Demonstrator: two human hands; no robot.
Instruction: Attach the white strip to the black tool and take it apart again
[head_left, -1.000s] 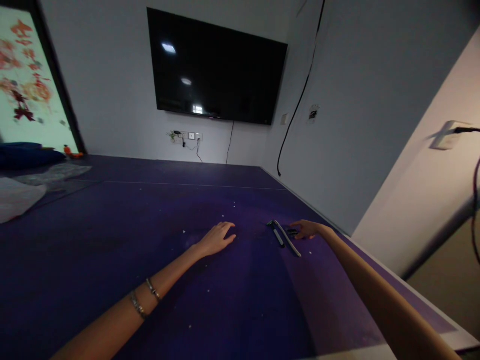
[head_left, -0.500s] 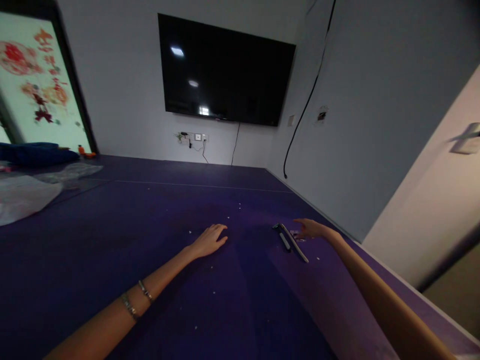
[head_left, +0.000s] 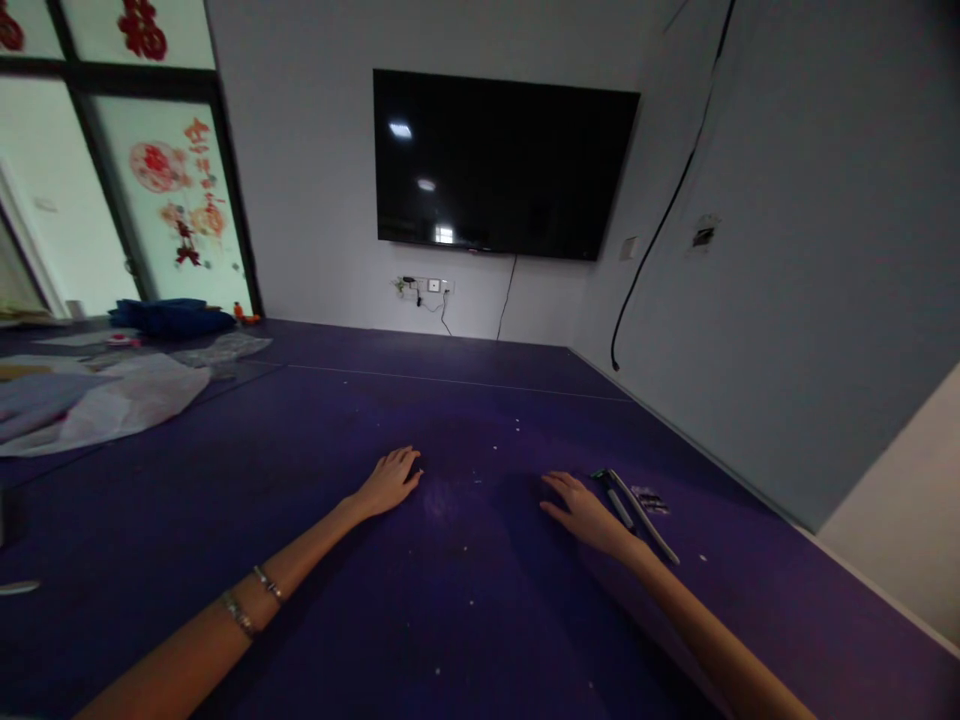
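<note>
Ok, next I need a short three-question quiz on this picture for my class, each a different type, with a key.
1. Multiple choice: what colour is the broad surface under the hands? A) white B) purple C) yellow
2. True or false: the right hand is nearer than the left hand to the long pale strip.
3. Short answer: on which side does the person wear bracelets?

Key: 1. B; 2. true; 3. left.

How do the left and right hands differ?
The left hand has two bracelets up its arm; the right hand shows none.
The right hand is close to the slim tool; the left hand is well apart from it.
Shared: both are palm down over the purple surface, with no object visibly held.
</note>
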